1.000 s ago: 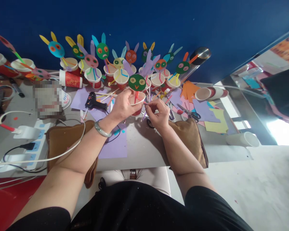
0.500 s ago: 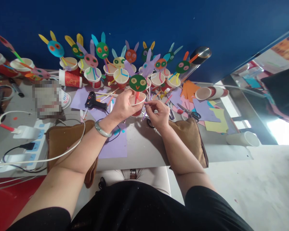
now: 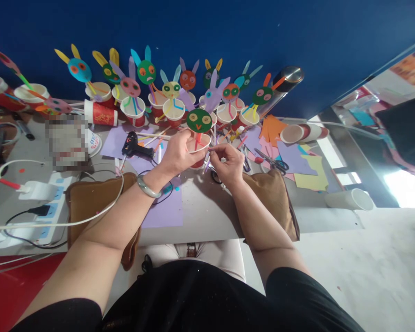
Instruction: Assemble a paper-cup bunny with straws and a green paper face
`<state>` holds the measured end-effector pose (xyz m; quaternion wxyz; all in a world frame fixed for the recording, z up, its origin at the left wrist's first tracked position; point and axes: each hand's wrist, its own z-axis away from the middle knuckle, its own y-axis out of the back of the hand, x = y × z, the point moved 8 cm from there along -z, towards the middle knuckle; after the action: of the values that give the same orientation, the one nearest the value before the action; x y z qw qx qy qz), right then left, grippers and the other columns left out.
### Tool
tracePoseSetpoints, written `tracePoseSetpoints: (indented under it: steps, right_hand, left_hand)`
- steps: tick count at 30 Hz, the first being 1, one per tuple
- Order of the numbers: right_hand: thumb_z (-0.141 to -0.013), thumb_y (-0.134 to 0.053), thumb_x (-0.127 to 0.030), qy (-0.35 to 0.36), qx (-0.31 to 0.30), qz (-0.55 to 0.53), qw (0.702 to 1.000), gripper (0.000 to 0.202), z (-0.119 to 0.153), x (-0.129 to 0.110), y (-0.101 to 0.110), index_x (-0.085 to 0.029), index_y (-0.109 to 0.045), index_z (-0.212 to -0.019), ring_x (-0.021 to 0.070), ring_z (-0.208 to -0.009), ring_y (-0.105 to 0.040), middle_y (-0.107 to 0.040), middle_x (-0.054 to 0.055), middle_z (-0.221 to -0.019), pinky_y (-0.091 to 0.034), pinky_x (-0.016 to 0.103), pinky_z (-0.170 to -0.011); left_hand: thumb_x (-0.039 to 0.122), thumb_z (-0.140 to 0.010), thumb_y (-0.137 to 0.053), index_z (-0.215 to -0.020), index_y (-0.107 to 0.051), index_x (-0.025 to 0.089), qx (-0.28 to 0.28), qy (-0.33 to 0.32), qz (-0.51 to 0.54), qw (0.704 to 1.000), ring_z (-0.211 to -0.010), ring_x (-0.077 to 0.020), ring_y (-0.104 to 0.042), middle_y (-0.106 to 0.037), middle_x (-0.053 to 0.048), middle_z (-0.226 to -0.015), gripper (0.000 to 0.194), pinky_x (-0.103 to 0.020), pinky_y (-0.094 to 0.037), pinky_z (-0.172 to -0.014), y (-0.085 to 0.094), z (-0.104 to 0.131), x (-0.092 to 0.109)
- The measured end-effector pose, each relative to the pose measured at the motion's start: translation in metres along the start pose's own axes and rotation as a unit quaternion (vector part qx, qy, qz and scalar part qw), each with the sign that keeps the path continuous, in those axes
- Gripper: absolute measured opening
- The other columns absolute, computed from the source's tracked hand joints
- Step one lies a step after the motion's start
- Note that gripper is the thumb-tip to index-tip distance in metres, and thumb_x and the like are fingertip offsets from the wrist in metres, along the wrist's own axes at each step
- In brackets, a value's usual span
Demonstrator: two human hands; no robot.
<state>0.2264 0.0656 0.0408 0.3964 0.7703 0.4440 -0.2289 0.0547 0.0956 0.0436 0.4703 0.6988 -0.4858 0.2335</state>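
Observation:
My left hand (image 3: 180,150) is wrapped round a red and white paper cup (image 3: 201,142) and keeps it just above the table. A green paper rabbit face (image 3: 198,121) with yellow eyes, an orange mouth and purple ears rises from the cup on a red strip. Beside the cup's right rim, the thumb and fingers of my right hand (image 3: 226,162) are pinched together. A tiny purplish bit shows at those fingertips, too small to name. Behind the hands stand several paper cups with coloured rabbit faces.
A black glue gun (image 3: 135,146) lies left of my hands. Scissors (image 3: 275,162) and coloured paper (image 3: 309,173) are on the right. Brown cushions (image 3: 271,198) lie under both forearms. A power strip (image 3: 51,210) with trailing cables occupies the left, and a steel flask (image 3: 285,85) the back.
The cup with the green rabbit face has shifted very slightly to the right in my left hand. My right hand keeps its pinch at the rim.

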Motion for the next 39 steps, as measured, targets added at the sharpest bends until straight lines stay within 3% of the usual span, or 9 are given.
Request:
tracePoseSetpoints:
  steps: [10, 19, 25, 39]
  right_hand:
    - [-0.083, -0.068, -0.028, -0.022, -0.021, -0.01, 0.999, 0.009, 0.0014, 0.0037, -0.005, -0.023, -0.074, -0.088, 0.0112, -0.057, -0.061, -0.077, -0.001, -0.08, -0.055, 0.029, -0.062]
    - [-0.091, -0.069, -0.035, -0.023, -0.015, -0.001, 1.0, 0.016, 0.0009, 0.0049, -0.0024, -0.022, -0.074, -0.083, 0.0122, -0.058, -0.061, -0.071, -0.002, -0.068, -0.052, 0.028, -0.06]
    - [-0.091, -0.069, -0.032, -0.003, -0.02, -0.018, 1.0, 0.014, -0.0003, 0.0012, -0.0013, -0.022, -0.072, -0.081, 0.0118, -0.056, -0.061, -0.07, -0.003, -0.066, -0.051, 0.026, -0.057]
    - [-0.089, -0.068, -0.036, -0.035, -0.047, -0.015, 0.998, 0.017, -0.003, 0.0031, -0.0013, -0.024, -0.068, -0.078, 0.0124, -0.054, -0.058, -0.069, -0.003, -0.063, -0.048, 0.027, -0.055]
  left_hand:
    - [0.025, -0.08, -0.087, -0.1, -0.069, 0.021, 0.002, 0.008, 0.007, 1.0, -0.098, -0.0233, -0.075, -0.079, -0.006, -0.102, 0.027, -0.036, -0.061, -0.091, 0.0014, -0.0002, -0.0047]
    - [0.024, -0.079, -0.087, -0.097, -0.068, 0.02, 0.002, -0.012, 0.007, 1.0, -0.097, -0.0223, -0.075, -0.08, -0.005, -0.102, 0.027, -0.034, -0.06, -0.091, 0.0, 0.0001, -0.0023]
    - [0.025, -0.078, -0.089, -0.094, -0.066, 0.021, 0.009, -0.027, 0.014, 0.999, -0.095, -0.0221, -0.076, -0.079, -0.005, -0.097, 0.028, -0.033, -0.06, -0.088, 0.0001, 0.0003, -0.0015]
    - [0.026, -0.078, -0.09, -0.093, -0.064, 0.021, -0.005, -0.012, 0.025, 1.0, -0.094, -0.0221, -0.075, -0.078, -0.004, -0.096, 0.031, -0.033, -0.059, -0.087, -0.0029, 0.0002, -0.0013]
